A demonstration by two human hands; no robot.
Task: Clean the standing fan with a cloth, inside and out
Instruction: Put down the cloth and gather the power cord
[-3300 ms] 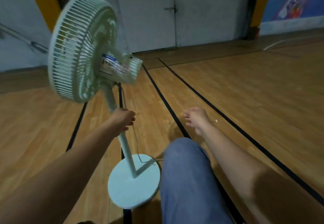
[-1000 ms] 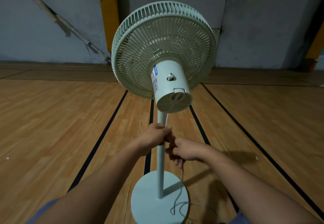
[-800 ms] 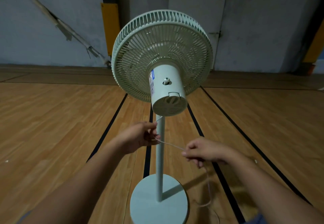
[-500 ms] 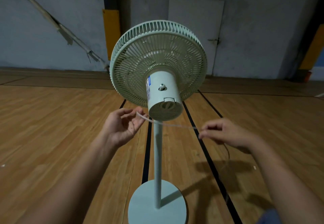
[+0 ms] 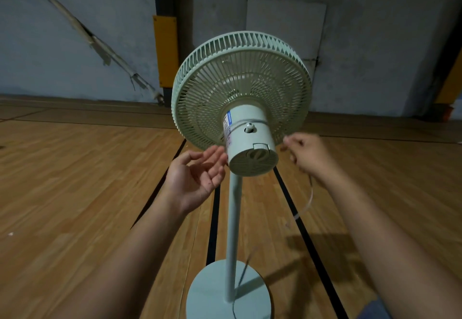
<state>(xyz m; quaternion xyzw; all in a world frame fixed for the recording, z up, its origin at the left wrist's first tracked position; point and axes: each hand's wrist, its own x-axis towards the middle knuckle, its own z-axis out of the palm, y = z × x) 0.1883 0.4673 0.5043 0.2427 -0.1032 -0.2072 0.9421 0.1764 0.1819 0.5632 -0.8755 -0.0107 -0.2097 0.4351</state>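
Observation:
A pale green standing fan (image 5: 241,93) faces away from me on its round base (image 5: 212,293), its motor housing (image 5: 250,143) pointing at me. A thin white power cord (image 5: 308,198) is wound over the top of the housing. My right hand (image 5: 307,153) pinches the cord just right of the housing, and the cord's loose end hangs down below that hand. My left hand (image 5: 197,176) is palm up with relaxed fingers, its fingertips at the housing's left side. No cloth is in view.
The fan stands on a wooden sports floor (image 5: 75,193) with black lines. A grey wall (image 5: 75,31) with a yellow padded post (image 5: 166,51) and a pale door (image 5: 285,21) is behind it.
Both hands have risen from the pole to the motor housing. The cord, held stretched between them, now lies wound over the housing. My left hand has opened.

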